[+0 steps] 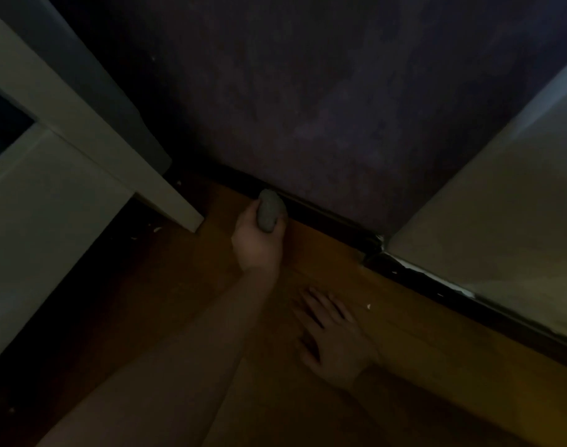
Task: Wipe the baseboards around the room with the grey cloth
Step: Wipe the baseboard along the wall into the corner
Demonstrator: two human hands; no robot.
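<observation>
The one head view looks steeply down, close to the wooden floor (185,304) and dark baseboard (324,217).

The left hand (258,235) is stretched forward on a straight, bare forearm, its fingers (280,222) curled round a balled grey cloth (268,210). The right hand (332,333) lies palm down on the floor (404,333), fingers spread and straight.

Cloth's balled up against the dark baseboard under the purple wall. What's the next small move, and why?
Probably slide the grey cloth, gripped in the left hand, right along the baseboard toward the corner. That stretch lies ahead, and the right hand is flat on the floor.
</observation>
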